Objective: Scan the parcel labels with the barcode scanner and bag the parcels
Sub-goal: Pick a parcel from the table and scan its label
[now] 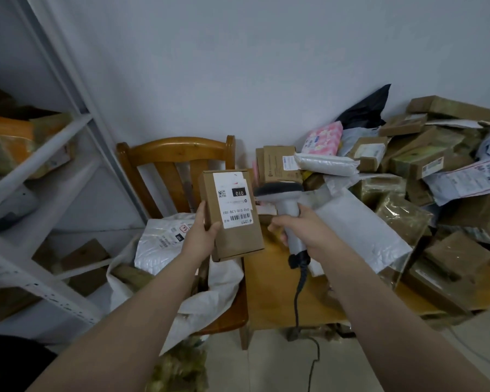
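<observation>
Sagging open on the wooden chair (176,145), a white sack (218,281) holds one silver bubble mailer (159,244) that shows. Above it the left hand (201,230), arm stretched forward, grips one small cardboard box (238,236), its single white label (234,202) facing the camera. The right hand (297,227) is wrapped round the handle of the one barcode scanner (286,205), whose head is just beside the label. Many more parcels (425,165) lie heaped on the table (269,292).

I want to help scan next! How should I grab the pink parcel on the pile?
Probably pinch the pink parcel by its top edge, coming from above: it leans upright with its top free, while the white padded bag lies across its bottom edge.
</observation>
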